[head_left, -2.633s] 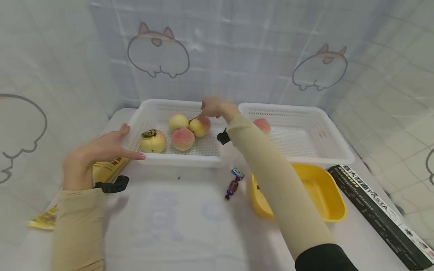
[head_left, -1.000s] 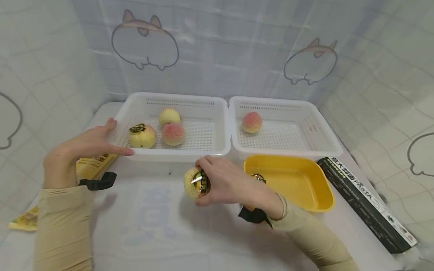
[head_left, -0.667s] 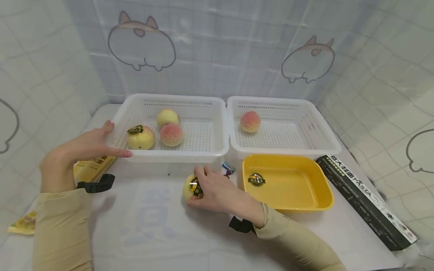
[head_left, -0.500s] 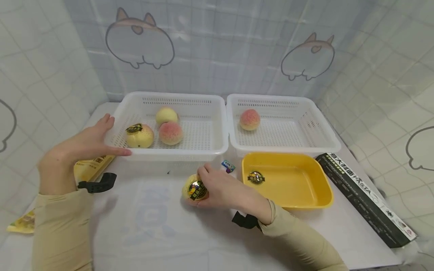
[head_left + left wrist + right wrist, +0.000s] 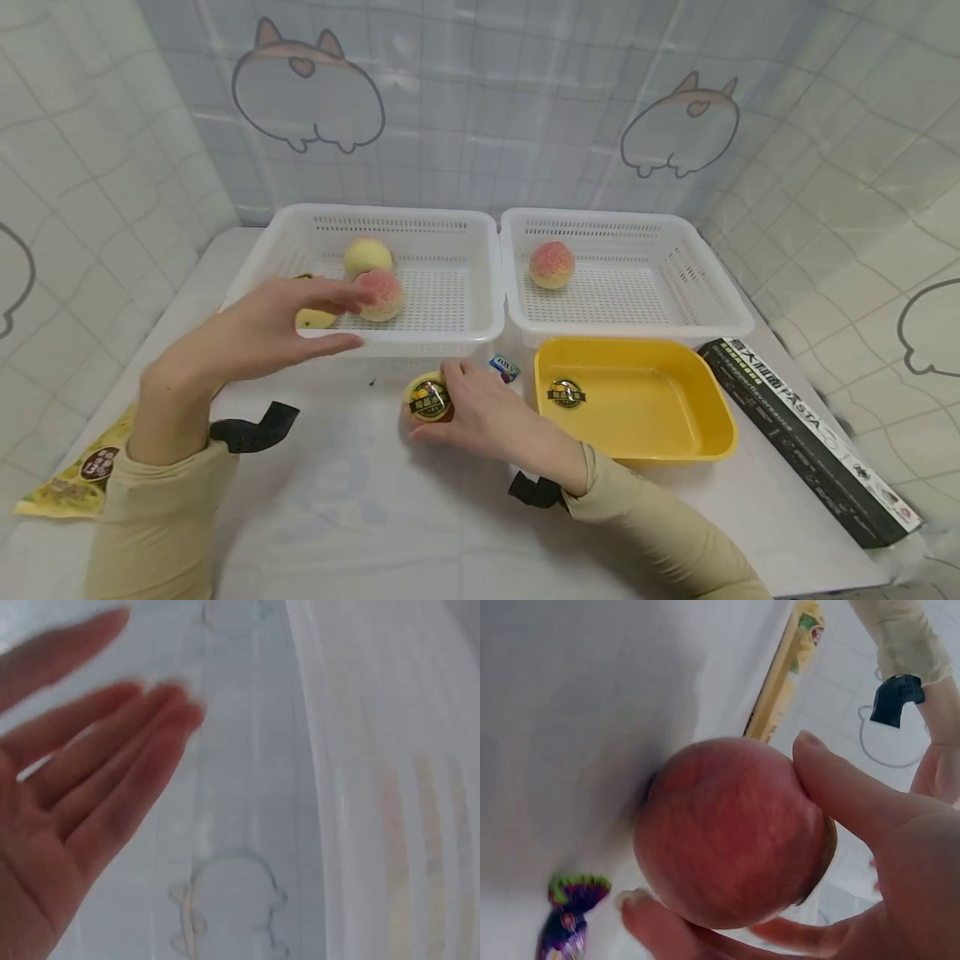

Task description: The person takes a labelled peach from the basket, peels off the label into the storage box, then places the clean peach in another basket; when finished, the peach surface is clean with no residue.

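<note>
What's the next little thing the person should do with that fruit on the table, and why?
Probably bring the open left hand over to peel the sticker off. The right hand grips the peach on the table with the sticker facing up, and one sticker already lies in the yellow tray.

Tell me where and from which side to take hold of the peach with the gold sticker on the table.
Grip the stickered peach around its round middle, coming from the right and slightly above, as the right hand does: fingers curl over its far side, thumb on the near side. Its left side is free; the sticker faces up, so keep fingers off the top. The left hand hovers open nearby.
</note>
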Motion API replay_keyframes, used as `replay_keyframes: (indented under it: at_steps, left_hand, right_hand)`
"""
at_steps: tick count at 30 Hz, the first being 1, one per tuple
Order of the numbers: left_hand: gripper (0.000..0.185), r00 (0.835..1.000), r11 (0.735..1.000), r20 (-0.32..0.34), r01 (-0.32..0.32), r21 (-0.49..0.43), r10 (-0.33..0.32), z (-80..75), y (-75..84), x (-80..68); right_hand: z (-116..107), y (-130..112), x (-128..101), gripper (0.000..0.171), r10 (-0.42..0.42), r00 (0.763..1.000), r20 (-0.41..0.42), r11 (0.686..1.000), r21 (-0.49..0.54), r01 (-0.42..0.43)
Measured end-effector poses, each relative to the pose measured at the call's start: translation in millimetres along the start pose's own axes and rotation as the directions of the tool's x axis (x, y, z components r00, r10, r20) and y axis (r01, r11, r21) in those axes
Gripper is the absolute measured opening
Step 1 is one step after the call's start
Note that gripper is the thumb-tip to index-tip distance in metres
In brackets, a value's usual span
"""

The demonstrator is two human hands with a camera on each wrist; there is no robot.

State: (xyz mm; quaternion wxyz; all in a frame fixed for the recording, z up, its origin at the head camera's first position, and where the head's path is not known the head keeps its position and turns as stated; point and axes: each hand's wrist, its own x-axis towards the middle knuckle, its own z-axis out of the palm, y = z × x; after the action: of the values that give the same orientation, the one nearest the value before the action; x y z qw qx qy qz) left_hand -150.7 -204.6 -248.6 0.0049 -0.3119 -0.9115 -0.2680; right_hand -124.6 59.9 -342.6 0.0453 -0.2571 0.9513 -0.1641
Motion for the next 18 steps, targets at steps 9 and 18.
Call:
replay_keyframes:
  at_steps: [9,18]
  left_hand:
    - [0.053,0.871,0.996,0.491,0.050,-0.078,-0.005,57.7,1.8,29.0]
    - [0.052,0.858,0.978,0.495,-0.039,-0.204,0.138,87.4,-11.1,46.0]
  right_hand:
    - [-16,5,-3,0.074,0.025,0.997,0.070,0.998,-0.066,-0.021]
    - [-35,20,-3,0.045,-0.069,0.985,0.158,0.996,0.069,0.059]
